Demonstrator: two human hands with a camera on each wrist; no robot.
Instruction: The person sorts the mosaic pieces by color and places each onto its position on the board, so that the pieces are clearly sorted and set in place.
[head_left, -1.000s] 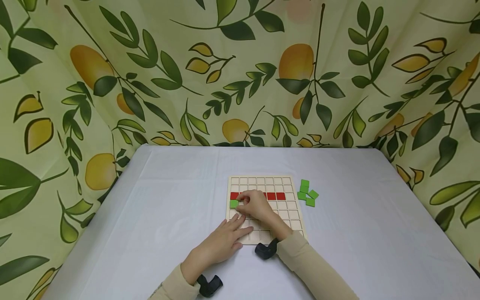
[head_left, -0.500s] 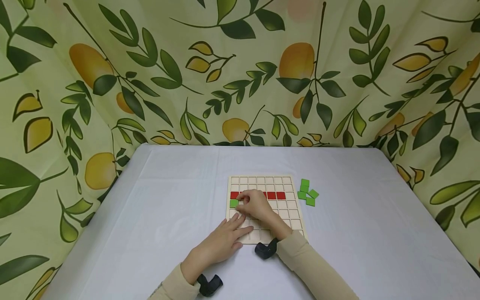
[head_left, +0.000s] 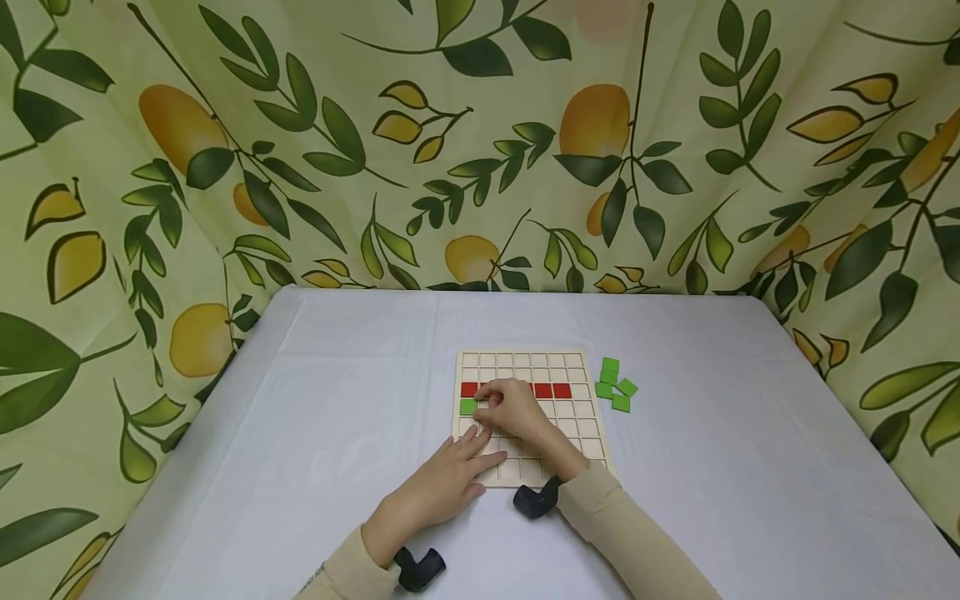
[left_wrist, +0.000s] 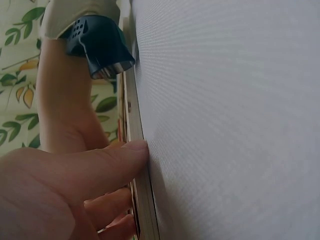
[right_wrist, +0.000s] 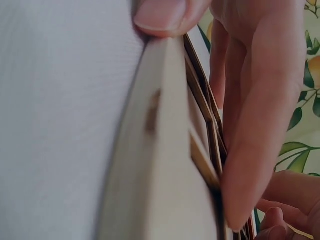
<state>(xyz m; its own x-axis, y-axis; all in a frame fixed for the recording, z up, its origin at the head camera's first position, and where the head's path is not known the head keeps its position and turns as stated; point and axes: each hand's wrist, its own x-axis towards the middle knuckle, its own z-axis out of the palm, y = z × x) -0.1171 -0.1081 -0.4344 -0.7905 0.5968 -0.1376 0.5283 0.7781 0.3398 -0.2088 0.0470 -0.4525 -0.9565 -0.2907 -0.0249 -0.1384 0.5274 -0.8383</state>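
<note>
A square wooden board [head_left: 592,428] with a grid of cells lies on the table. My left hand [head_left: 442,482] rests on its lower left, fingers spread; in the left wrist view the left thumb [left_wrist: 125,157] presses the board's side edge. Bent over the board, my right hand [head_left: 513,410] has thumb and forefinger pinching at the right side of a green tile [head_left: 468,407] in the leftmost column. The hand hides the neighbouring cells. Above that tile runs a row of red tiles [head_left: 561,391], partly covered by the right hand.
Several loose green tiles [head_left: 610,366] lie right of the board on the white tablecloth [head_left: 345,400]. Black wrist cameras sit at the left wrist [head_left: 420,570] and right wrist [head_left: 536,500]. A leaf-and-fruit patterned curtain [head_left: 465,192] hangs behind and at both sides.
The right hand and forearm have shifted very slightly to the right. The left hand stays in place, and the visible tiles look the same.
</note>
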